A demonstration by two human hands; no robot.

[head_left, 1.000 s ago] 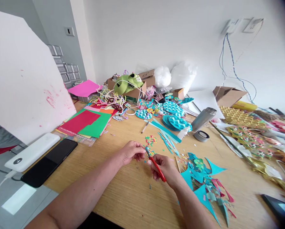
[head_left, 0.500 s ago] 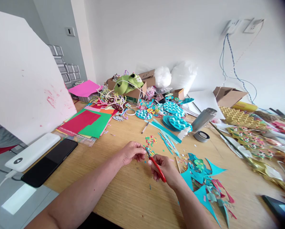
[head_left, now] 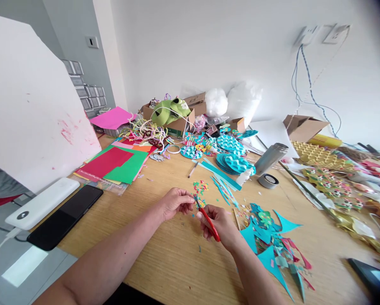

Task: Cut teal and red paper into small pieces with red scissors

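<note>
My right hand (head_left: pixel 216 224) is closed round a pair of red-handled scissors (head_left: pixel 210 223), the blades pointing up and to the left. The blade tips meet the fingertips of my left hand (head_left: pixel 178 203), which is pinched; whatever it holds is too small to make out. Just beyond the blades lies a heap of tiny red, yellow and green paper cut-outs (head_left: pixel 200 185). To the right of my right hand spread blue and red paper scraps (head_left: pixel 269 237).
Coloured paper sheets (head_left: pixel 110 163), a black phone (head_left: pixel 65 217) and a white power bank (head_left: pixel 43 202) lie at left. Farther back are blue wavy discs (head_left: pixel 234 163), a glue bottle (head_left: pixel 244 176), a steel flask (head_left: pixel 271 158) and a pen (head_left: pixel 193 169). Gold egg-tray pieces (head_left: pixel 323 159) stand right.
The view has shifted very slightly. Both hands and the scissors stay in nearly the same place, blades still at the left fingertips.
</note>
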